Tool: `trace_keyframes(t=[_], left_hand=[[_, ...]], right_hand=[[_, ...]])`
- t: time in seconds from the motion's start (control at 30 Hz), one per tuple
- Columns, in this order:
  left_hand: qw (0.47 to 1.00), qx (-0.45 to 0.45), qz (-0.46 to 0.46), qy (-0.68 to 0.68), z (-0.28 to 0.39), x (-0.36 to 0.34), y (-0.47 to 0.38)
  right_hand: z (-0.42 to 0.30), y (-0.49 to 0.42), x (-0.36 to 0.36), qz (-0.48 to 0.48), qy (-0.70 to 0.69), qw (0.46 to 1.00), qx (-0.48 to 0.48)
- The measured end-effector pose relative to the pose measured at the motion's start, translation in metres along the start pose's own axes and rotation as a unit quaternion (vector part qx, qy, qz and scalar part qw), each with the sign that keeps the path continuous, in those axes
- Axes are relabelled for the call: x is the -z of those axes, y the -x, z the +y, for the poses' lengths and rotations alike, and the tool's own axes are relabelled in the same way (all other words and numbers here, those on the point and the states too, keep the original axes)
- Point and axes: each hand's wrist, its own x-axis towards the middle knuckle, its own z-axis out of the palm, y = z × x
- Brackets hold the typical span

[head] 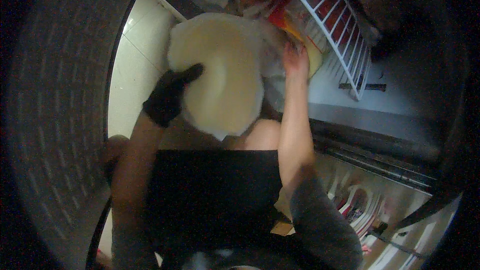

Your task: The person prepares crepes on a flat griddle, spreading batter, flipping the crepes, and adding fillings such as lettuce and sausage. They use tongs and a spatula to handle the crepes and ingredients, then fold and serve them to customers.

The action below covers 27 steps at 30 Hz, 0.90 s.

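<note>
My left hand (170,92) looks black, as if in a dark glove. Its thumb presses on top of a large, pale yellow, roundish flat thing (240,82), perhaps flatbread sheets in clear plastic, held above my knees. Bare and blurred, my right hand (295,58) reaches forward into a lit, white-walled cabinet like a fridge or freezer. It is at a plastic package (315,62) with red and yellow parts. Whether the fingers grip this package is not clear.
A white wire rack (333,22) slants over the cabinet's inside, right of my right hand. The cabinet's dark edge (367,157) runs below it. Pale floor tiles (138,60) show at left, beside a dark ribbed surface (63,120). Several curved, striped items (360,206) lie lower right.
</note>
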Motion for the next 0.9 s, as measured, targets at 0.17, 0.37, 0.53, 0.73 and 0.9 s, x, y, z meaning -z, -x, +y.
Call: trace_keyframes(t=[0.17,0.37,0.53,0.73,0.9], left_hand=[[0.991,0.004,-0.132,-0.025,-0.033,-0.036,-0.090],[0.981,-0.111,-0.029,-0.155,-0.070,-0.035,-0.192],[0.982,-0.059,0.014,-0.178,-0.087,-0.049,-0.195],[0.984,-0.073,0.043,-0.158,-0.090,-0.091,-0.214],[0.987,-0.079,0.031,-0.135,-0.090,-0.115,-0.235]], right_hand=[[-0.005,0.021,-0.002,-0.148,0.096,0.984,0.026],[0.000,0.043,0.004,-0.041,0.190,0.976,0.102],[-0.001,0.048,0.007,0.002,0.210,0.966,0.151],[0.000,0.052,0.007,0.011,0.280,0.935,0.217],[0.011,0.070,-0.019,0.038,0.299,0.923,0.241]])
